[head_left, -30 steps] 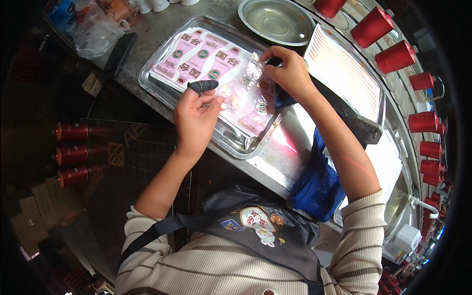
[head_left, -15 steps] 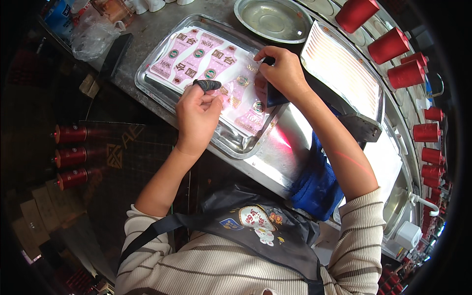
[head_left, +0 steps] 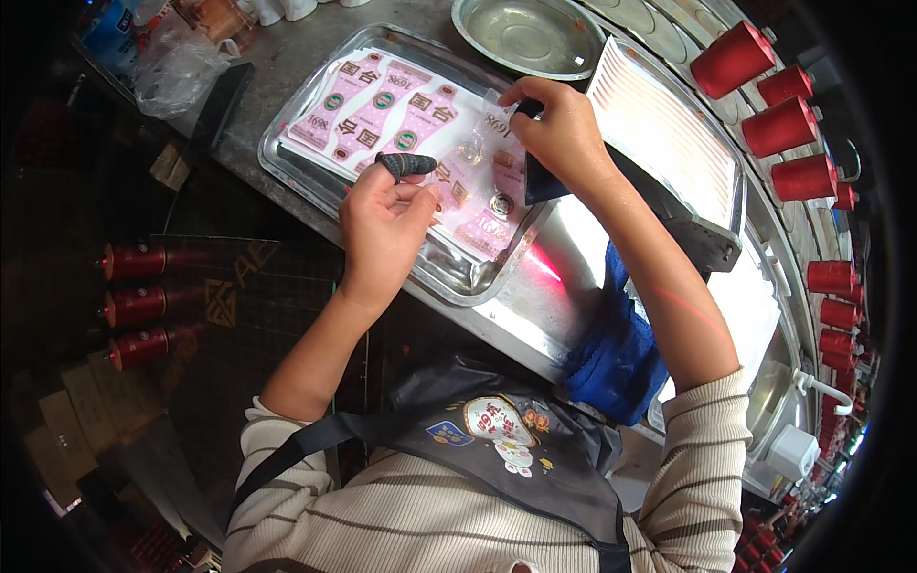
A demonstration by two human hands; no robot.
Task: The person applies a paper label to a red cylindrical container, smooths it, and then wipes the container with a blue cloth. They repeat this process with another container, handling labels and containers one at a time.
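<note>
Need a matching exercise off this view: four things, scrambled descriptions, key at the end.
1. left hand
2. pink-printed sheet
3. metal basin
4. blue cloth

a. at the near edge of the bench
b. has a dark finger cover on
c. on the far side of the rimmed tray
d. lying in the rimmed tray

Pairs: 1-b, 2-d, 3-c, 4-a

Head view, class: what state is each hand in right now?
Left hand: closed, apparently pinching clear printed film.
Right hand: closed, pinching the film at its other end.
</note>
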